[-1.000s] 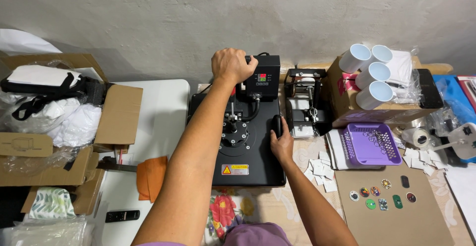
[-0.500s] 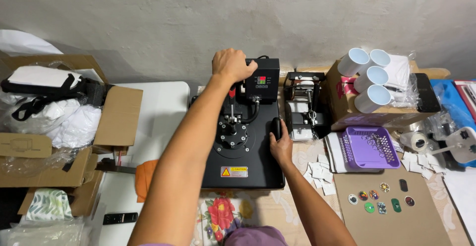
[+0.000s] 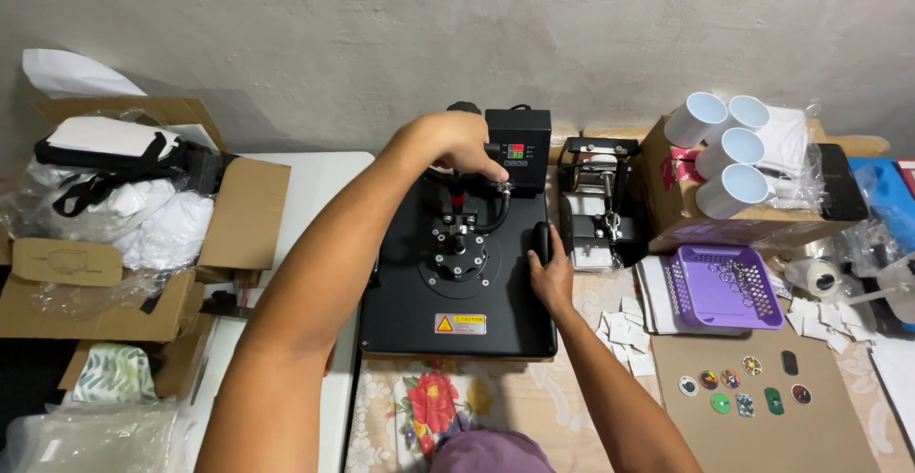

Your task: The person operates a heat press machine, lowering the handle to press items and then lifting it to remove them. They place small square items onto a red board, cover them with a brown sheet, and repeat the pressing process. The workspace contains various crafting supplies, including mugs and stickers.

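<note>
Left hand: my left hand (image 3: 456,144) is up at the back of the heat press (image 3: 457,282); the fingers curl closed around the black lever handle (image 3: 464,109), thumb side toward the control box (image 3: 517,149); I judge a full wrap suits a lever that needs force, where a fingertip pinch would slip.

Right hand: my right hand (image 3: 551,277) rests on the right edge of the press; the fingers lie together and hook over the black side knob (image 3: 541,241); I read this as bracing, so the body does not slide on the table while the lever is loaded.

Press: it sits in the middle of the bench, straight before me, the upper platen lying flat and closed over the base; the red and black centre hub (image 3: 457,244) is just below my left wrist; a yellow warning sticker faces me at the front edge.

Under the press: a floral cloth (image 3: 434,406) shows at the front, probably sparing the table from heat.

Right of the press: a smaller mug press (image 3: 596,201) stands just beside it; white mugs (image 3: 726,154) lie stacked on a cardboard box (image 3: 681,211); a purple basket (image 3: 724,287) and round badges (image 3: 734,387) on brown board sit near my right forearm, within reach.

Left of the press: open cartons (image 3: 114,292) hold white fabric in plastic bags, set well apart from the hot plate.
</note>
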